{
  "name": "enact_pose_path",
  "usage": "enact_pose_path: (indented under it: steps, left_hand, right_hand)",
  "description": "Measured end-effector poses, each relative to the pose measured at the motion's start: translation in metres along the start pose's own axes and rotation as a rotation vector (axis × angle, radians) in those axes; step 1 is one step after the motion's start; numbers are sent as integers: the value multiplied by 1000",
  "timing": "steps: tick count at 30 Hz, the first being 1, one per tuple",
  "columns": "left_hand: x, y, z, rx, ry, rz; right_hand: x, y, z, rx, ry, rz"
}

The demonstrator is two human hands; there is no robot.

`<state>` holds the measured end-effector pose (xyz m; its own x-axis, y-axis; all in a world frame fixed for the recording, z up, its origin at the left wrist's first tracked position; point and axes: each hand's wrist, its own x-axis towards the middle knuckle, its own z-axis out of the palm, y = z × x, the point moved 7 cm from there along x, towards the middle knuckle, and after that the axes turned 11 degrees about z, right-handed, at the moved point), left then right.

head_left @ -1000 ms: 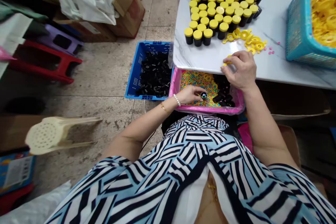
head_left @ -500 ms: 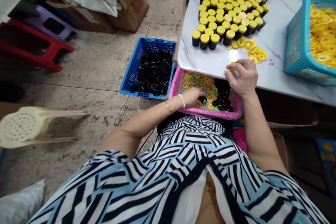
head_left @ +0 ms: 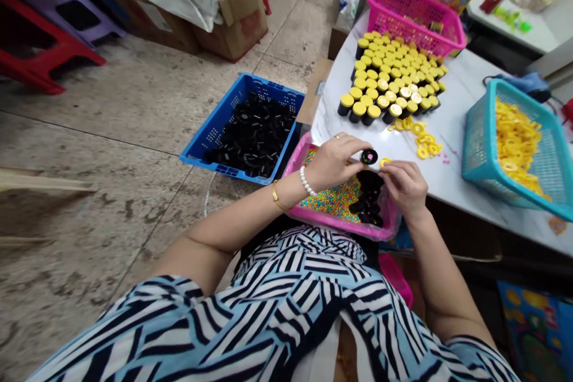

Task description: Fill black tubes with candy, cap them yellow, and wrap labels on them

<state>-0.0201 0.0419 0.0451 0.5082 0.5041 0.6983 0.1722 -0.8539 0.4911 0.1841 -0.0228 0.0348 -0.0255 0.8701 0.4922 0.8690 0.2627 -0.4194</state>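
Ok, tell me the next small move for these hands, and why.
Probably bring the yellow piece in the right hand onto the mouth of the black container in the left hand. The two are close but apart, the container's open end shows coloured bits inside, and the black containers standing on the table wear yellow tops.

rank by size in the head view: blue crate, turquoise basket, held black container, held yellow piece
1. Blue crate and turquoise basket, too alike to rank
2. Black container in the left hand
3. Yellow piece in the right hand, partly hidden
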Motion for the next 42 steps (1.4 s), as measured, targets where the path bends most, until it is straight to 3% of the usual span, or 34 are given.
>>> enact_pose_path:
  steps: [4,6,8,13,25,29,33,38,42]
  left_hand:
    - [22,-28,20,137,-114,-81]
    - [24,-35,27,157,-140,-118]
    - [23,-36,29,160,-133,-120]
    - [21,-30,25,166,-113,-114]
    - [27,-20,17,161,-213,-131]
    - [35,-20,7,22,-204,-293]
    - [43,-29,11,-236,-244,-467]
    - [43,-33,19,-444,-277,-631]
    - [42,-34,20,-459,-201,-666]
  right_hand:
    - [20,27,-5,476,30,474]
    - [35,33,9,738,-68,667]
    - [52,30,21,888,-164,744]
    - [76,15,37,851,-213,722]
    - [75,7,39,763,-223,713]
    - [78,4,36,721,-200,671]
    - [74,9,41,766,-237,732]
    - [66,8,50,905,-443,846]
    - [69,3,50,914,-543,919]
